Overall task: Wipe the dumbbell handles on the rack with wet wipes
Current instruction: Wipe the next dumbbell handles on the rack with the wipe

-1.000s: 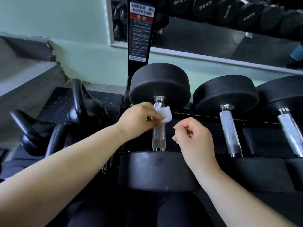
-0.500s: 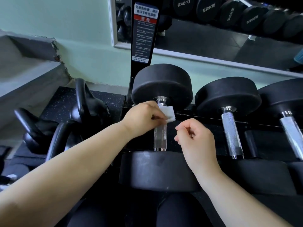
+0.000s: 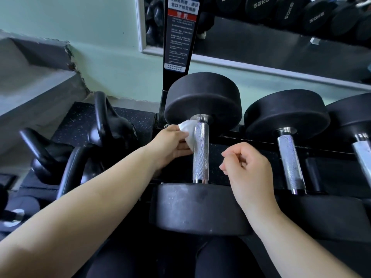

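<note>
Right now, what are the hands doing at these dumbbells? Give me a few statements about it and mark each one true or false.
1. The left hand holds a white wipe at the left side of the first handle, near its top. True.
2. The right hand grips that same handle. False: it hovers to the right of it, fingers curled, holding nothing and apart from the metal.
3. Black kettlebells stand to the left of the left hand. True.
4. A wipe is wrapped round the second handle. False: that one is bare, with no hand on it.
</note>
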The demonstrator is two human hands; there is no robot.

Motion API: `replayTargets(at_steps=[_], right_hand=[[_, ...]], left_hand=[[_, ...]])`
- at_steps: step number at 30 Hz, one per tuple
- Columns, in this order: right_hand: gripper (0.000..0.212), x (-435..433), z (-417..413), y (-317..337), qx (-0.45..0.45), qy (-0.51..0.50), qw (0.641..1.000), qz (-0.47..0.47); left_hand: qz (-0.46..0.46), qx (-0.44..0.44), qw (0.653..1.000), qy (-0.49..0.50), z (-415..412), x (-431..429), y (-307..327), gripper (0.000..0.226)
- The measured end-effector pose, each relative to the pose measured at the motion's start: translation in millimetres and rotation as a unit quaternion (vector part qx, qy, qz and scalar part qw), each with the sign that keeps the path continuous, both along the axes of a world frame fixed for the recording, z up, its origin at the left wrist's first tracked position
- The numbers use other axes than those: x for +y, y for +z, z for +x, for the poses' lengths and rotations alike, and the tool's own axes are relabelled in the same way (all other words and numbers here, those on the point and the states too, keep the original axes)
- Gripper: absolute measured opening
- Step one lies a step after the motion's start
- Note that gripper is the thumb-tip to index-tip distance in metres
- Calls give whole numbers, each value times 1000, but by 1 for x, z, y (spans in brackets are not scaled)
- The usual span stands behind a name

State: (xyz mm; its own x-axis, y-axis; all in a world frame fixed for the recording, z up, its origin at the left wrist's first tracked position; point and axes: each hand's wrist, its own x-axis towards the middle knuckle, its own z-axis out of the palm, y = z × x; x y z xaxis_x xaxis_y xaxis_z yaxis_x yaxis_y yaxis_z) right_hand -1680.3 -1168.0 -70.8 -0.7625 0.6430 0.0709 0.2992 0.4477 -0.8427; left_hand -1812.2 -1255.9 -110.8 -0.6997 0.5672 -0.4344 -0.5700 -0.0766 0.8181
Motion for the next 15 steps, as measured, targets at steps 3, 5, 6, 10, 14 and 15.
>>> replayTargets(at_steps=[3, 5, 6, 10, 14, 15], right_hand=[[17, 0, 0, 0, 0, -1, 1000, -1], [17, 0, 0, 1, -2, 1, 1000, -4], [17, -1, 1, 1, -2, 2, 1000, -5], [17, 0, 0, 1, -2, 10, 1000, 0], [17, -1, 1, 1, -3, 8, 1000, 1], [18, -1, 1, 1, -2, 7, 1000, 0]], left_hand=[[25, -17, 999, -13, -2, 8, 0, 19], [25, -26, 999, -36, 2, 1, -7, 18], [20, -28, 997, -63, 6, -5, -13, 16], [33, -61, 991, -111, 16, -17, -23, 13], [62, -61, 995, -50, -3, 6, -15, 16], [62, -57, 995, -55, -5, 8, -16, 18]])
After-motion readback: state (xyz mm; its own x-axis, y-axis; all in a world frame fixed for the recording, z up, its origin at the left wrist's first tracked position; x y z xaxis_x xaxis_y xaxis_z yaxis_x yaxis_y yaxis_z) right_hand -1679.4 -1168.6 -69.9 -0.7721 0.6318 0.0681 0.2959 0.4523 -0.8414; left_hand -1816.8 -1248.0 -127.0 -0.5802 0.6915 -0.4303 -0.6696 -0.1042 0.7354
